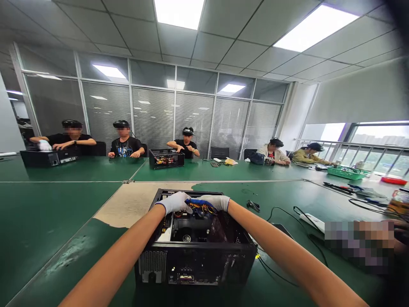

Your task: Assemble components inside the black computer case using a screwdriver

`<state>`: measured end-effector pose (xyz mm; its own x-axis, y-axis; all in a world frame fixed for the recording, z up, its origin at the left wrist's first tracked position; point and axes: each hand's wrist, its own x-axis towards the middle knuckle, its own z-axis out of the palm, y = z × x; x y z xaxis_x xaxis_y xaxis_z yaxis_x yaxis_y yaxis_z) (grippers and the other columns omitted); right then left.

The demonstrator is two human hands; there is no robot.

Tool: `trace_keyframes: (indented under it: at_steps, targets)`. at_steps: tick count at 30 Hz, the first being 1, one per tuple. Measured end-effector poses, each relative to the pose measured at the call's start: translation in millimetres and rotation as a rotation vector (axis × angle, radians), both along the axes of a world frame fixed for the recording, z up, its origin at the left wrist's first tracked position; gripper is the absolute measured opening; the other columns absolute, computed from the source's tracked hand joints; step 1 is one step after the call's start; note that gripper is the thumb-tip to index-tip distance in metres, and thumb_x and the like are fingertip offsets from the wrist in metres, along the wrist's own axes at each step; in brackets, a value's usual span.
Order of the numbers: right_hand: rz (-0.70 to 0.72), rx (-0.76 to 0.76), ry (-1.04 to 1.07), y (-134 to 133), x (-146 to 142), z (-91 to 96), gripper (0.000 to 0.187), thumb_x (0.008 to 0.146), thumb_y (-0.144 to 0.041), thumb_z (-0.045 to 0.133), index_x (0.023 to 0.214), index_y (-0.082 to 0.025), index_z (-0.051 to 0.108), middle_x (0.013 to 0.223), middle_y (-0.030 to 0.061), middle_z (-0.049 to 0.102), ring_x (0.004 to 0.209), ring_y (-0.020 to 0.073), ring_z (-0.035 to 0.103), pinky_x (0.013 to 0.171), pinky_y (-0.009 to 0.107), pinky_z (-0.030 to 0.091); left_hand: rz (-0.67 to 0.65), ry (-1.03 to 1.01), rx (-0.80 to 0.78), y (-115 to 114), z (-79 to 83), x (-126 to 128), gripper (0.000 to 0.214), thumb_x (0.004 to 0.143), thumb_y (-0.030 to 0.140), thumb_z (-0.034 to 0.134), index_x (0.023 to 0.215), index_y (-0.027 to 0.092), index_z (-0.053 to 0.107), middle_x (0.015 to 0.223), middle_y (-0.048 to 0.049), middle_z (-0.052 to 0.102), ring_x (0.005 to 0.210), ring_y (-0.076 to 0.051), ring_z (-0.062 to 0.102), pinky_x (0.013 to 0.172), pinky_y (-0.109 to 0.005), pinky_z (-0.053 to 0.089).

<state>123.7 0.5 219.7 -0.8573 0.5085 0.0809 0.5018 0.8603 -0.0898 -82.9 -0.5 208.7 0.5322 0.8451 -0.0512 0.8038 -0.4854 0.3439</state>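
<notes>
Two white-gloved hands of yours, left [175, 203] and right [217, 202], meet at a bundle of blue and yellow cables [202, 204] at the far side of the open black computer case [200, 263], which sits on the green table [79, 204] directly before you. Your left fingers curl at the bundle's left end and your right hand lies against its right end; whether either is closed on it, you cannot tell. A white power strip [313, 222] lies to the case's right.
</notes>
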Motion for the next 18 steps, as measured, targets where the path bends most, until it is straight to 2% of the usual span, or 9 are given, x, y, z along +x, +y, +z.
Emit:
trace_keyframes:
  at_steps: [2,4,6,8,11,13,15,16,18]
  targets:
    - [-0.068,0.203,0.003,-8,-2,-7.8,0.032,0.096,-0.019,0.054,0.074,-0.009,0.074,0.077,0.0051,0.076,0.063,0.0113,0.065,0.064,0.017,0.053,-0.053,0.018,-0.048,1,-2.8,-2,0.030,0.073,0.043,0.074,0.091,0.019,0.074,0.080,0.0003,0.072,0.068,-0.017,0.061,0.062,-0.025,0.047]
    - [-0.082,0.426,-0.029,-14,-1,-14.1,0.033,0.101,-0.029,0.052,0.090,-0.008,0.075,0.086,0.0115,0.076,0.077,0.0173,0.069,0.078,0.026,0.055,-0.107,0.036,-0.065,3,-5.7,-5,0.028,0.080,0.044,0.070,0.093,0.019,0.075,0.079,0.0006,0.073,0.068,-0.016,0.063,0.063,-0.025,0.049]
    - [-0.066,0.551,-0.086,-15,4,-17.7,0.031,0.103,-0.037,0.051,0.105,-0.013,0.072,0.098,0.0165,0.074,0.095,0.0252,0.069,0.091,0.038,0.052,-0.126,0.057,-0.038,3,-8.2,-5,0.027,0.087,0.042,0.064,0.092,0.018,0.075,0.075,-0.0004,0.073,0.066,-0.016,0.064,0.063,-0.026,0.050]
    - [-0.074,0.489,-0.162,-9,11,-18.3,0.028,0.104,-0.030,0.048,0.115,-0.015,0.069,0.103,0.0165,0.073,0.099,0.0254,0.067,0.094,0.039,0.049,-0.119,0.084,0.023,1,-9.7,-1,0.023,0.085,0.038,0.066,0.090,0.018,0.076,0.076,-0.0021,0.074,0.067,-0.018,0.066,0.063,-0.027,0.051]
    - [-0.109,0.208,-0.245,8,19,-14.3,0.034,0.100,-0.013,0.046,0.128,-0.011,0.065,0.099,0.0138,0.075,0.088,0.0214,0.068,0.085,0.033,0.050,-0.111,0.139,0.152,-8,-8.8,9,0.019,0.076,0.034,0.077,0.088,0.020,0.075,0.085,-0.0055,0.077,0.080,-0.023,0.071,0.075,-0.030,0.055]
    - [-0.030,0.007,-0.232,19,20,-10.8,0.033,0.099,-0.014,0.048,0.127,-0.010,0.066,0.098,0.0108,0.076,0.086,0.0193,0.067,0.083,0.029,0.050,-0.105,0.183,0.232,-15,-5.5,13,0.016,0.076,0.032,0.077,0.087,0.020,0.075,0.090,-0.0091,0.077,0.091,-0.027,0.072,0.085,-0.034,0.055]
    - [0.089,-0.132,-0.194,25,17,-8.8,0.028,0.099,-0.021,0.054,0.119,-0.013,0.071,0.102,0.0062,0.077,0.090,0.0175,0.067,0.085,0.025,0.050,-0.084,0.233,0.288,-21,-0.8,14,0.013,0.081,0.030,0.072,0.088,0.019,0.075,0.092,-0.0124,0.077,0.097,-0.029,0.072,0.091,-0.037,0.054]
    - [0.116,-0.148,-0.184,25,14,-8.6,0.025,0.098,-0.024,0.057,0.114,-0.015,0.074,0.103,0.0035,0.077,0.092,0.0172,0.067,0.086,0.023,0.051,-0.070,0.259,0.305,-23,1.8,14,0.013,0.083,0.029,0.070,0.089,0.019,0.075,0.094,-0.0135,0.077,0.098,-0.029,0.072,0.092,-0.037,0.054]
    - [0.075,-0.092,-0.183,19,8,-9.9,0.022,0.097,-0.030,0.060,0.106,-0.017,0.076,0.101,0.0022,0.078,0.092,0.0192,0.068,0.087,0.024,0.052,-0.039,0.305,0.320,-24,7.4,15,0.015,0.086,0.029,0.066,0.092,0.018,0.075,0.096,-0.0144,0.077,0.100,-0.029,0.073,0.092,-0.038,0.054]
